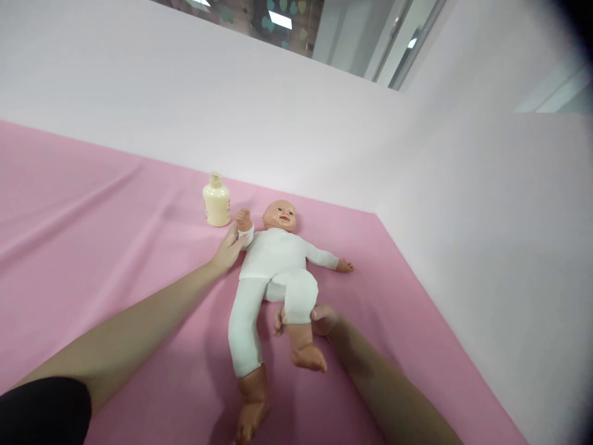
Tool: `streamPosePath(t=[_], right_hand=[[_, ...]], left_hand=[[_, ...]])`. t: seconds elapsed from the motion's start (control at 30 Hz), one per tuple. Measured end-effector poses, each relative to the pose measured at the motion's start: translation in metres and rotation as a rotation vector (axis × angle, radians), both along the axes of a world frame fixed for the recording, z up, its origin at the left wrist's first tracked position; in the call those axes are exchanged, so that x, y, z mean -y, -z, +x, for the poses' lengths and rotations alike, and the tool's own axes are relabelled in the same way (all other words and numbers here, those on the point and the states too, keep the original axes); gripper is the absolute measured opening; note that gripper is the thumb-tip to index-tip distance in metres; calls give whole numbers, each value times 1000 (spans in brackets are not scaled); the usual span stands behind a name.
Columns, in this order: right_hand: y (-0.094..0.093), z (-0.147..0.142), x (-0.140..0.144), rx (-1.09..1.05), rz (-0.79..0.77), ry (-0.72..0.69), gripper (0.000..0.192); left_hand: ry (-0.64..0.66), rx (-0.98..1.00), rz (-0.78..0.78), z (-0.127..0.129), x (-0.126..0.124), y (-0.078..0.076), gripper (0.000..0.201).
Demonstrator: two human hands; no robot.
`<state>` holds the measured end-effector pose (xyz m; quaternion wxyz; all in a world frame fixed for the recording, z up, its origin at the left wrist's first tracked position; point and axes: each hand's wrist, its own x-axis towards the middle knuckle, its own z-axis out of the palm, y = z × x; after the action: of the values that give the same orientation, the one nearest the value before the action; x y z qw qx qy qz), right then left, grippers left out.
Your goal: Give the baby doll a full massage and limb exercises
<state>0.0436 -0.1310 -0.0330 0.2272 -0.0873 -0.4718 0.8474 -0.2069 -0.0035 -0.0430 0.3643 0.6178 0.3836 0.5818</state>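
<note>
A baby doll (273,256) in white long-sleeved clothing lies on its back on the pink sheet (152,247), head towards the wall. My left hand (228,250) is closed round the doll's forearm at the white cuff, on the left side of the picture. Lower down, my right hand (325,319) wraps from beneath round the doll's bent leg near the trouser hem; part of the fingers is hidden behind that leg. The doll's other leg lies stretched out towards me, and its far arm rests out to the right.
A cream pump bottle (217,204) stands upright left of the doll's head. White walls (278,136) rise behind and on the right of the pink surface. Above the back wall is a window (278,21) with lights reflected in it.
</note>
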Motion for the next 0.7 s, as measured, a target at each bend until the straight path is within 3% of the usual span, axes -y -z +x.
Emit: streamPosePath(t=[0.2, 0.43, 0.7], right_hand=[[0, 3, -2, 164, 116, -193, 55], [2, 4, -12, 154, 188, -290, 62], [2, 2, -13, -1, 143, -366, 61]], left_hand=[[-155, 154, -106, -4, -7, 4, 26], [-108, 143, -200, -2, -8, 5, 34], [-73, -89, 34, 0, -3, 5, 42]])
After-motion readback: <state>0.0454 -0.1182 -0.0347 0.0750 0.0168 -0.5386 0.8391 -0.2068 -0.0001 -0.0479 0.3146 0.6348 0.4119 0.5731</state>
